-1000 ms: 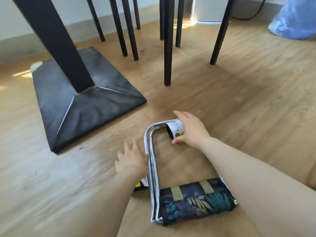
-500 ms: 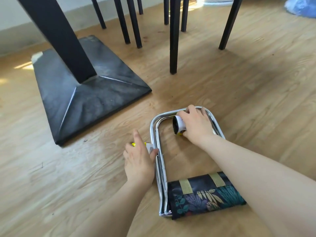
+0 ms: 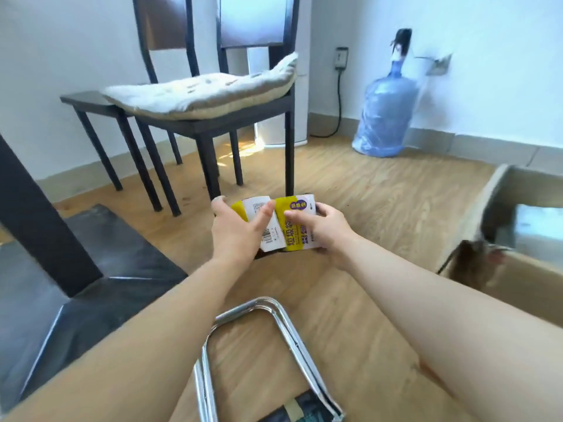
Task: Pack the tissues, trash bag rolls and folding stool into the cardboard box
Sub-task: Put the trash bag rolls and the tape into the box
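I hold two trash bag rolls side by side above the floor, both with yellow and white labels. My left hand (image 3: 236, 229) grips the left trash bag roll (image 3: 259, 222). My right hand (image 3: 324, 229) grips the right trash bag roll (image 3: 297, 225). The folding stool (image 3: 275, 360) lies flat on the floor below my forearms, its chrome frame towards me and its dark floral seat at the bottom edge. The open cardboard box (image 3: 484, 214) stands at the right; something pale lies inside, too blurred to name.
A black table base (image 3: 100, 287) and its post (image 3: 33, 214) fill the left. Dark chairs (image 3: 213, 123), one with a pale cushion (image 3: 201, 91), stand ahead. A blue water jug (image 3: 385, 117) sits by the far wall. Wooden floor lies between me and the box.
Both hands have lifted the two rolls off the floor beside the stool and brought them together. My view has risen and turned right, bringing the box into sight.
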